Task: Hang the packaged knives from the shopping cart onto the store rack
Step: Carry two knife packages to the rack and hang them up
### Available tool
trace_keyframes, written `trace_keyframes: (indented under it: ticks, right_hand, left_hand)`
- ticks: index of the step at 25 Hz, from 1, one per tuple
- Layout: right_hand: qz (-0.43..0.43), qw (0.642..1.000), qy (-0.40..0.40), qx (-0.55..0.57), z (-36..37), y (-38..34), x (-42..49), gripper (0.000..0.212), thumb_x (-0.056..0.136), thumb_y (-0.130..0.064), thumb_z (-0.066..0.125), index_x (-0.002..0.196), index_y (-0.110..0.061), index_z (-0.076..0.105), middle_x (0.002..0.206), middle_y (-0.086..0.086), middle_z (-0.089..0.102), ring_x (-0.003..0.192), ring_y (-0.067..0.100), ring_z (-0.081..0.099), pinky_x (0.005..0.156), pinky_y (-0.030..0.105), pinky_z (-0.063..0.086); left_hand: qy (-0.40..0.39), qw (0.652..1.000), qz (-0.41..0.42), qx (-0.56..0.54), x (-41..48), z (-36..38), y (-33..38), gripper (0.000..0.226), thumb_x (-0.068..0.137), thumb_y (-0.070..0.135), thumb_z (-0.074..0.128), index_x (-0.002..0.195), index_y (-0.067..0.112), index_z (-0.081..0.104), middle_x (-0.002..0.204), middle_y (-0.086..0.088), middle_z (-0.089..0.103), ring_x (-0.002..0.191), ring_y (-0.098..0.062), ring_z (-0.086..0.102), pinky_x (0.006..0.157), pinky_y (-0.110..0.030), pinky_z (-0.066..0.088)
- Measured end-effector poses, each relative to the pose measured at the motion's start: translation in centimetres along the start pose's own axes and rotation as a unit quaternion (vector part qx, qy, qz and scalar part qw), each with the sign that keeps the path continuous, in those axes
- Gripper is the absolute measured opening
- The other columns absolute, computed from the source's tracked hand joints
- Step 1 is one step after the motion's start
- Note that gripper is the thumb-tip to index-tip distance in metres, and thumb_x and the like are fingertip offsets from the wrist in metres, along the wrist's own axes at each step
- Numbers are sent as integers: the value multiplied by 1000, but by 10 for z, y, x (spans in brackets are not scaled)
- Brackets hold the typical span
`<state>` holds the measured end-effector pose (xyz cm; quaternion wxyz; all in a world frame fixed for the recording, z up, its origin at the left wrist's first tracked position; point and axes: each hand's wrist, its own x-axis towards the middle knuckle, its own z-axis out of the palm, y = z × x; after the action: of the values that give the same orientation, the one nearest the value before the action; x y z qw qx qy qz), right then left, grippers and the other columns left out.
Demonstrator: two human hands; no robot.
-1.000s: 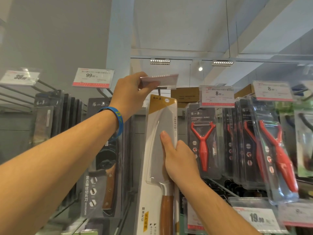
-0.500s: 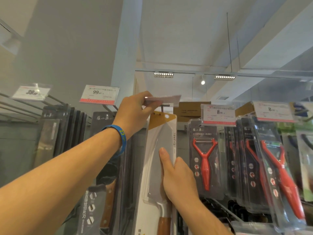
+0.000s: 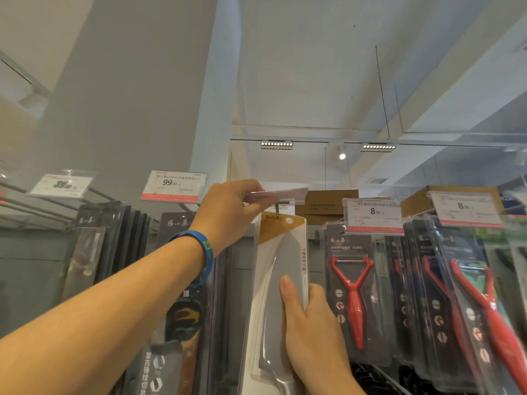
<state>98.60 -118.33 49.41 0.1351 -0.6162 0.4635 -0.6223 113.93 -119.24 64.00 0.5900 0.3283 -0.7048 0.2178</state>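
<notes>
From the head camera, the left hand (image 3: pixel 228 206) pinches the clear plastic price-tag flap (image 3: pixel 278 193) and tips it up off the dark metal peg (image 3: pixel 278 207). The right hand (image 3: pixel 310 329) grips the right edge of the white-and-gold carded cleaver pack (image 3: pixel 281 269), held upright just below that peg, beside the red peelers (image 3: pixel 353 295). The pack's round hang hole (image 3: pixel 289 220) looks not yet threaded, so the flap should be held high while the pack is raised, its hole lined up with the peg tip, then pushed straight back.

Packaged red peelers (image 3: pixel 353 292) hang right of a 99.00 price tag (image 3: pixel 172 186); cardboard boxes (image 3: pixel 330 199) sit behind, under ceiling lights (image 3: pixel 276 144).
</notes>
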Motion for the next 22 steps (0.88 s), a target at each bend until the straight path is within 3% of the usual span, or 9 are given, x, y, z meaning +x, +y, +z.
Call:
trace_keyframes:
  ticks: [3, 6, 10, 12, 15, 18, 22]
  right_hand:
    - [-4, 1000, -5, 12, 2, -5, 0, 59, 90, -76, 30, 119, -29, 50, 101, -9, 67, 94, 11, 64, 93, 41, 53]
    - [-9, 1000, 3, 16, 7, -10, 0, 51, 91, -75, 32, 105, -29, 50, 93, -8, 67, 87, 10, 65, 88, 41, 55]
    - [5, 1000, 10, 8, 4, -7, -2, 59, 80, -82, 26, 102, -32, 49, 90, -10, 67, 84, 5, 62, 78, 32, 51]
    - [13, 1000, 28, 6, 1, -6, -2, 60, 76, -82, 25, 98, -32, 49, 88, -12, 66, 82, 2, 61, 73, 29, 48]
    - [14, 999, 33, -24, 2, -6, -4, 59, 80, -80, 24, 102, -32, 49, 90, -14, 63, 83, 2, 59, 71, 28, 45]
    - [2, 997, 19, -80, 10, -9, -4, 55, 86, -80, 24, 97, -31, 44, 87, -11, 61, 77, 1, 55, 60, 22, 38]
    - [-12, 995, 53, -81, 18, -9, -2, 61, 84, -82, 25, 96, -27, 48, 88, -8, 62, 79, 9, 59, 63, 29, 43]
  left_hand:
    - [2, 1000, 18, 22, 1, -1, 1, 21, 91, 51, 61, 82, 33, 64, 70, 19, 59, 62, -3, 53, 51, -11, 33]
    - [10, 993, 67, 94, 5, -1, 4, 28, 92, 55, 56, 81, 29, 60, 63, 16, 55, 56, -5, 51, 51, -17, 34]
    - [12, 986, 98, 131, 11, -2, 0, 36, 90, 60, 53, 83, 26, 63, 67, 10, 59, 57, -10, 53, 52, -18, 38]
    - [8, 989, 98, 114, 13, -1, 0, 34, 92, 55, 55, 96, 23, 67, 73, 9, 61, 61, -13, 55, 55, -19, 44]
    - [-14, 989, 115, 97, 13, -3, 2, 29, 97, 42, 55, 123, 29, 56, 87, 5, 62, 71, -20, 61, 63, -26, 52]
    - [-25, 980, 150, 130, 13, -8, -1, 19, 101, 34, 50, 117, 25, 54, 83, -4, 69, 66, -25, 60, 58, -30, 49]
    - [-16, 973, 174, 149, 13, -12, -2, 21, 104, 35, 45, 106, 19, 58, 83, -7, 68, 64, -23, 56, 60, -29, 50]
